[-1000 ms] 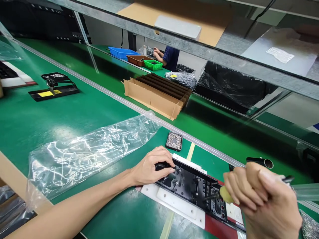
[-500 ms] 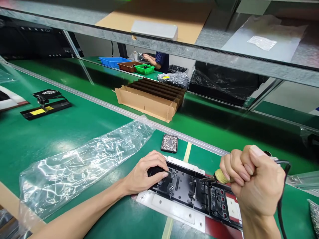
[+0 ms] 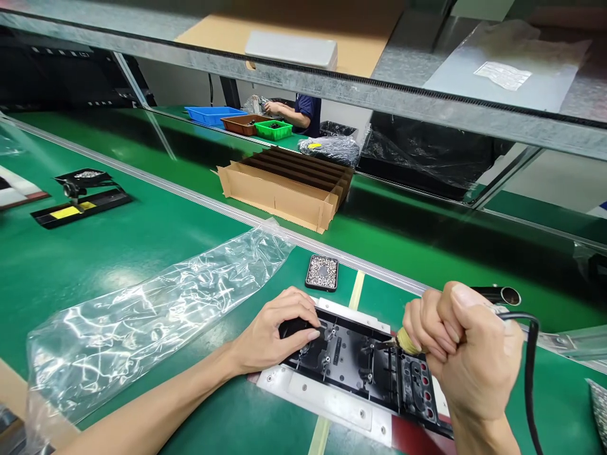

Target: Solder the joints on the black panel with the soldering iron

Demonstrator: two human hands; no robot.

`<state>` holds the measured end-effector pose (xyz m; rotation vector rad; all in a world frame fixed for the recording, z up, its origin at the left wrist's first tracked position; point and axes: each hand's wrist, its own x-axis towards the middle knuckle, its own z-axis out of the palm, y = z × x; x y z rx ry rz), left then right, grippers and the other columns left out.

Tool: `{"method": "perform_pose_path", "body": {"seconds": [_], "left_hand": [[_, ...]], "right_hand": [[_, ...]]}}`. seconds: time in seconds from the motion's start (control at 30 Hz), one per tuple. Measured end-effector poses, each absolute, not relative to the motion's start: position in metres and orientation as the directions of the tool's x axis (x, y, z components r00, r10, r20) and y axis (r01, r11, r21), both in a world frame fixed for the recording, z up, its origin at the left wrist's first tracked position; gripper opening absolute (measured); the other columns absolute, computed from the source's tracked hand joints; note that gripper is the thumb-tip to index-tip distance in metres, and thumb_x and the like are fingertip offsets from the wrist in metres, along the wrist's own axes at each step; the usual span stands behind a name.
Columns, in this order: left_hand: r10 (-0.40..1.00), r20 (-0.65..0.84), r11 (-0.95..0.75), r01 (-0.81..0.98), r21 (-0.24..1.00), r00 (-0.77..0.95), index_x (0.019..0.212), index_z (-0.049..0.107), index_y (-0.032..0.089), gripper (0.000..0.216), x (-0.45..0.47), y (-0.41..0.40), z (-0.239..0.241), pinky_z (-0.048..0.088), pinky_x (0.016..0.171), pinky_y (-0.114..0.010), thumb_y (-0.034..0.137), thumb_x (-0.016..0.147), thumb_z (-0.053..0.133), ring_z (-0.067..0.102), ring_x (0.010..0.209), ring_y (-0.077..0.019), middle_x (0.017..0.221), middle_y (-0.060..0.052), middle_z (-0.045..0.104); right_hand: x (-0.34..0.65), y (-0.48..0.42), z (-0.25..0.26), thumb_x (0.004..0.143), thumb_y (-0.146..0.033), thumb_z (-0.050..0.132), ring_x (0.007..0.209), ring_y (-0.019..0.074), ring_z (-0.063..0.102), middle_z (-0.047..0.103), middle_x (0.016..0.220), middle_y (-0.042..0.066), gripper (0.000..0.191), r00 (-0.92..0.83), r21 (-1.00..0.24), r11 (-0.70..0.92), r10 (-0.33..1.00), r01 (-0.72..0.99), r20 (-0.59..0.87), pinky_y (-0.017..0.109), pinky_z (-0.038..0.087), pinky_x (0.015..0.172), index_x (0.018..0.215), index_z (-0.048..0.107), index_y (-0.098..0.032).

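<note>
A long black plastic housing (image 3: pixel 349 366), with posts and ribs inside, lies in a white and red fixture (image 3: pixel 327 402). My left hand (image 3: pixel 279 332) is curled over the housing's left end, thumb and fingers around a rounded black part. In my fist, my right hand (image 3: pixel 474 354) grips a corded tool that looks like a soldering iron (image 3: pixel 408 341), with a yellow grip and thin metal tip. Its tip points down-left at a post near the housing's far wall; contact cannot be made out. Behind the housing sits a small black tray (image 3: pixel 308 282) of tiny metal pieces.
Clear plastic film (image 3: pixel 165 303) spreads left of my forearm. Beyond the metal rail stands a divided cardboard box (image 3: pixel 279 193). A black assembly (image 3: pixel 80 196) lies far left. Across the bench, a person's arm (image 3: pixel 294 115) is beside coloured bins. A shelf (image 3: pixel 190 57) crosses overhead.
My right hand and the tool have shifted left, carrying the tip toward the post near the far wall. A metal tube behind that hand shows more now. My left hand stays on the housing.
</note>
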<state>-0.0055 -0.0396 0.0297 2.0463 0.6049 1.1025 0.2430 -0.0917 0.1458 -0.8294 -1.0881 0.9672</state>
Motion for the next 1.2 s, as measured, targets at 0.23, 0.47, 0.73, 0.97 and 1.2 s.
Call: {"method": "perform_pose_path", "body": {"seconds": [0.23, 0.47, 0.73, 0.97, 1.2], "left_hand": [[0.682, 0.507, -0.623, 0.057, 0.78, 0.527, 0.103, 0.074, 0.021, 0.006, -0.006, -0.04, 0.03, 0.049, 0.1, -0.043, 0.02, 0.098, 0.073, 0.065, 0.103, -0.0219, 0.096, -0.005, 0.074], [0.678, 0.517, -0.625, 0.04, 0.78, 0.523, 0.103, 0.074, 0.021, 0.006, -0.005, -0.039, 0.03, 0.047, 0.099, -0.043, 0.019, 0.097, 0.074, 0.065, 0.102, -0.0216, 0.095, -0.004, 0.074], [0.683, 0.51, -0.62, 0.044, 0.784, 0.523, 0.103, 0.074, 0.021, 0.006, -0.005, -0.04, 0.03, 0.047, 0.099, -0.042, 0.018, 0.097, 0.073, 0.064, 0.102, -0.021, 0.096, -0.003, 0.074], [0.691, 0.501, -0.617, 0.062, 0.785, 0.521, 0.101, 0.073, 0.02, 0.004, -0.005, -0.04, 0.03, 0.047, 0.099, -0.041, 0.018, 0.098, 0.073, 0.064, 0.103, -0.0206, 0.095, -0.003, 0.073], [0.692, 0.502, -0.618, 0.066, 0.783, 0.519, 0.101, 0.073, 0.02, 0.004, -0.005, -0.041, 0.03, 0.048, 0.097, -0.04, 0.018, 0.098, 0.072, 0.063, 0.103, -0.0209, 0.095, -0.003, 0.073]], "right_hand": [[0.24, -0.09, 0.141, 0.102, -0.03, 0.058, 0.042, 0.0087, 0.031, 0.032, 0.049, -0.005, 0.05, 0.14, -0.908, 0.363, 0.93, -0.209, 0.34, 0.024, 0.029, 0.042, 0.058, 0.037, -0.021], [0.234, -0.088, 0.14, 0.101, -0.027, 0.057, 0.041, 0.0084, 0.029, 0.031, 0.048, -0.004, 0.05, 0.154, -0.911, 0.377, 0.923, -0.166, 0.353, 0.024, 0.026, 0.041, 0.057, 0.035, -0.02], [0.228, -0.089, 0.137, 0.102, -0.031, 0.06, 0.042, 0.0082, 0.028, 0.031, 0.049, -0.005, 0.052, 0.144, -0.912, 0.39, 0.917, -0.126, 0.373, 0.023, 0.025, 0.041, 0.057, 0.037, -0.02], [0.223, -0.085, 0.135, 0.1, -0.035, 0.067, 0.04, 0.0081, 0.028, 0.032, 0.048, -0.005, 0.054, 0.178, -0.908, 0.396, 0.911, -0.133, 0.371, 0.021, 0.024, 0.037, 0.057, 0.036, -0.021], [0.224, -0.084, 0.13, 0.102, -0.037, 0.065, 0.04, 0.0081, 0.027, 0.03, 0.048, -0.005, 0.054, 0.187, -0.9, 0.406, 0.907, -0.157, 0.377, 0.022, 0.024, 0.037, 0.059, 0.037, -0.021]]}}
